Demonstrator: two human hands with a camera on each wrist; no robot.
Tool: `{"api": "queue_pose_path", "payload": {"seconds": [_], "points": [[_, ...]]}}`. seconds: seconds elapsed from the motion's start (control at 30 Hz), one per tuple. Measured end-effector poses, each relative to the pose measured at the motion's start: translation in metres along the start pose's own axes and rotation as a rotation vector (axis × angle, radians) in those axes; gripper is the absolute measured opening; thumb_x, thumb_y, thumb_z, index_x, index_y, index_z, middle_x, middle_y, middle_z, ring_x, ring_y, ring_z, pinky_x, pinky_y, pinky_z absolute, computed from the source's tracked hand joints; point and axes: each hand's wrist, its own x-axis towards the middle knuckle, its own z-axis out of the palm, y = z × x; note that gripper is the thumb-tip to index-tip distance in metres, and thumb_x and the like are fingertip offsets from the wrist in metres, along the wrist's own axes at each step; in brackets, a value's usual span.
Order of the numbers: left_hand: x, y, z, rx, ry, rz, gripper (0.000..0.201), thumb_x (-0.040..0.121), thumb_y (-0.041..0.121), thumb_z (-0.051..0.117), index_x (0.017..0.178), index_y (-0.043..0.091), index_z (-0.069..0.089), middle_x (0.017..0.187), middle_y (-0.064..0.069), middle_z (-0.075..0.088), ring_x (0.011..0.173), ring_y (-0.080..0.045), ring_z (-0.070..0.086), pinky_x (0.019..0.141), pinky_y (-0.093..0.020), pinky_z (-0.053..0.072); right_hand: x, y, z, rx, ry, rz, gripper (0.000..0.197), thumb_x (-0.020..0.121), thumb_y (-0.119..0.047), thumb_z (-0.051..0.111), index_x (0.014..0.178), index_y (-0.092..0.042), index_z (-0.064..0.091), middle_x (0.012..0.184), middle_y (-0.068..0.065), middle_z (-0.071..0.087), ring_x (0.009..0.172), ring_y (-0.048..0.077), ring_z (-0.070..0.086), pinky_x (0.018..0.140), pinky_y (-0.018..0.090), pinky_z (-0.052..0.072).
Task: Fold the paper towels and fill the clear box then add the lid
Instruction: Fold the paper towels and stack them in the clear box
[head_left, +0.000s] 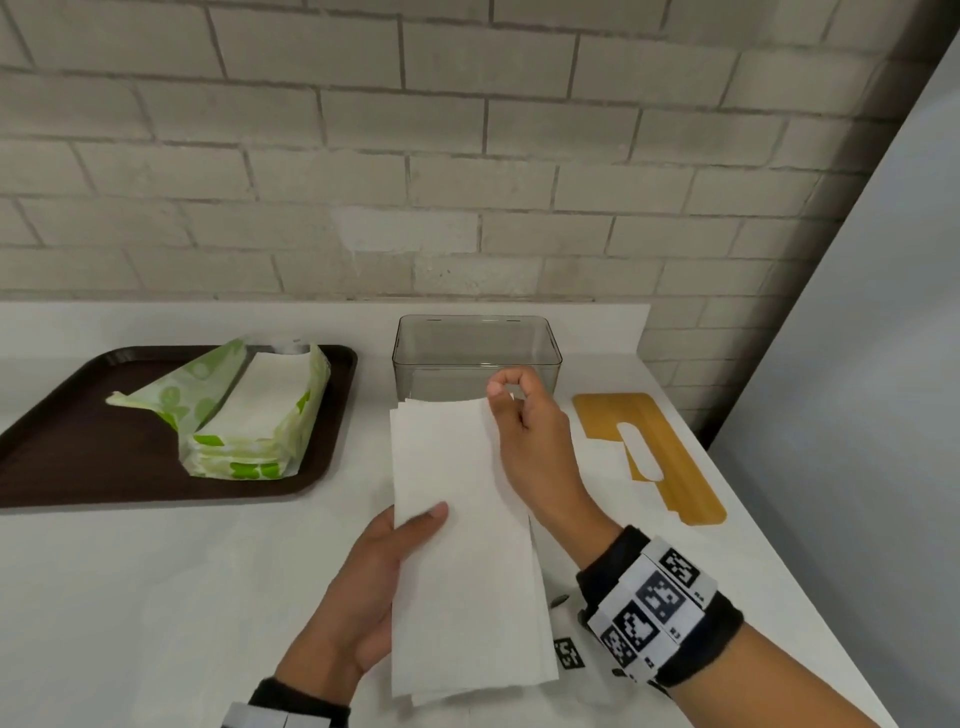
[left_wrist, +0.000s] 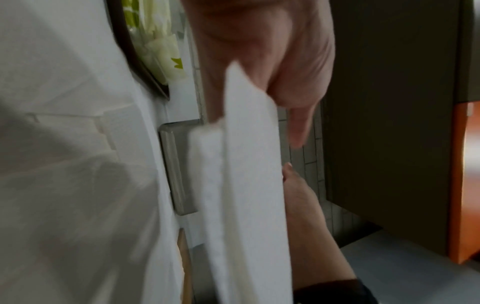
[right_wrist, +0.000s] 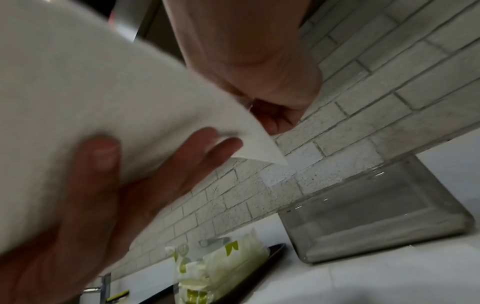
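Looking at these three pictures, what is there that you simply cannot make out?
- How many sheets are in the paper towels: head view shows only stacked edges; left wrist view is blurred.
- Left hand fingers: head view, hidden under the towels.
- Clear box front wall: head view, partly behind the right hand.
- Green package print: too small and blurred everywhere.
- Wooden lid: left wrist view, only a sliver.

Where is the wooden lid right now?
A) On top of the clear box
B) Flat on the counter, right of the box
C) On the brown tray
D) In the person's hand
B: the lid lies flat on the white counter, to the right of the open, empty box.
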Motion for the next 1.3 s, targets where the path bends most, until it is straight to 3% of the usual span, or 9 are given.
{"api": "queue_pose_path", "payload": {"seconds": [0.2,0.3,0.43,0.53,0.63,0.83,1.07,1.2,1.3], "points": [[0.003,-0.002,-0.009,0.109,0.076,0.103,0.027,0.084,0.013,0.058,0.110,0.008,0.065,0.100,-0.016,0.073,0.088,-0.033,0.070,0.078,-0.043,0.053,-0.012,0.008,-0.025,0.240,-0.234,0.504,0.058,0.086,-0.052,0.052,0.133,-0.027,0.030,0.117,0.000,0.057,0.098,0.017,0.061,0.083,0.032,0.051],[0.007,-0.002,-0.006,0.260,0.113,0.228,0.022,0.088,0.012,0.059,0.108,0.015,0.066,0.098,-0.006,0.074,0.088,-0.024,0.071,0.074,-0.036,0.055,-0.028,0.012,-0.028,0.511,-0.372,0.700,0.058,0.080,-0.048,0.060,0.126,-0.016,0.046,0.117,0.008,0.064,0.097,0.024,0.065,0.082,0.037,0.054],[0.009,0.000,0.005,0.484,0.182,0.506,0.029,0.085,0.017,0.065,0.104,0.037,0.060,0.096,0.019,0.071,0.089,-0.006,0.068,0.067,-0.018,0.055,-0.037,0.006,-0.026,0.555,-0.214,0.409,0.017,0.090,-0.012,0.057,0.104,-0.018,0.065,0.099,-0.001,0.074,0.092,0.016,0.069,0.078,0.027,0.055],[0.010,0.003,0.016,0.491,0.174,0.651,0.036,0.088,0.013,0.061,0.110,0.041,0.054,0.103,0.026,0.067,0.095,0.002,0.065,0.073,-0.014,0.053,-0.038,-0.003,-0.027,0.539,-0.026,0.170,0.020,0.090,-0.008,0.056,0.095,-0.026,0.064,0.086,-0.016,0.073,0.084,0.002,0.068,0.067,0.014,0.052],[0.015,0.003,0.023,0.416,0.157,0.695,0.034,0.090,0.014,0.061,0.115,0.037,0.054,0.110,0.019,0.067,0.104,-0.003,0.063,0.082,-0.018,0.052,-0.041,-0.003,-0.026,0.526,0.064,0.075,0.021,0.091,-0.009,0.054,0.096,-0.028,0.061,0.087,-0.021,0.072,0.087,-0.002,0.067,0.068,0.011,0.051],[0.029,-0.013,0.020,0.374,0.221,0.614,0.046,0.084,0.006,0.066,0.112,0.040,0.053,0.110,0.012,0.065,0.101,-0.006,0.064,0.077,-0.020,0.053,-0.053,0.017,-0.018,0.479,0.001,0.133,0.025,0.088,-0.010,0.060,0.106,-0.028,0.056,0.098,-0.007,0.067,0.093,0.009,0.066,0.072,0.024,0.056],[0.033,0.000,0.030,0.294,0.218,0.627,0.014,0.084,0.006,0.064,0.094,0.016,0.065,0.090,0.001,0.073,0.086,-0.015,0.070,0.071,-0.027,0.057,-0.048,0.032,-0.019,0.359,-0.112,0.280,0.043,0.077,-0.007,0.074,0.112,-0.025,0.056,0.103,-0.009,0.068,0.092,0.006,0.067,0.074,0.020,0.055],[0.030,0.022,0.012,0.071,0.242,0.653,0.016,0.078,0.006,0.064,0.091,0.016,0.064,0.082,0.007,0.072,0.077,-0.006,0.067,0.067,-0.019,0.054,-0.048,0.045,-0.033,-0.035,-0.445,0.402,0.024,0.074,-0.008,0.076,0.095,-0.018,0.068,0.096,-0.002,0.071,0.088,0.012,0.068,0.074,0.018,0.054],[0.025,0.029,-0.018,0.179,0.342,0.690,0.019,0.076,0.008,0.068,0.090,0.019,0.064,0.088,0.006,0.070,0.081,-0.010,0.065,0.073,-0.022,0.053,-0.044,0.051,-0.054,-0.002,-0.395,0.406,0.013,0.076,-0.006,0.074,0.084,-0.014,0.072,0.087,0.002,0.074,0.082,0.016,0.069,0.077,0.025,0.055]]}}
